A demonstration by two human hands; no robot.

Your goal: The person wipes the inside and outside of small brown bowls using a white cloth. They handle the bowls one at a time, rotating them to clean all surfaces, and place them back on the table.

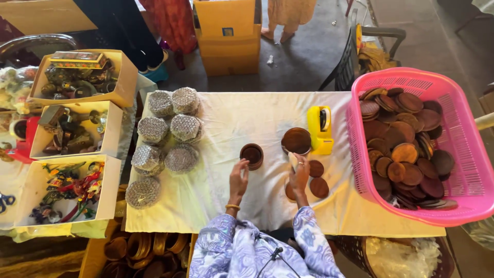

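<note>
Where the white cloth (231, 128) covers the table, a small round brown cup (251, 155) is set upright, open side up, just beyond the left hand (238, 177). That hand is held loosely curled with fingertips close to the cup's near rim; whether they touch cannot be told, and nothing is gripped. A small pale piece (293, 158) is pinched in the right hand (299, 172), its kind too small to tell.

The cup is judged light, stiff and smooth, probably wood, and best taken by the rim or around the wall.

Flat brown discs (318, 178) lie beside the right hand, with a wider brown lidded pot (297, 140) and a yellow tape dispenser (320, 128) just beyond. A pink basket (463, 154) of like discs is set at the right edge. Netted silver bundles (164, 139) are grouped to the left, well apart from the cup, with open boxes of trinkets (77, 134) further left. Nothing is seen between the left hand and the cup.
</note>
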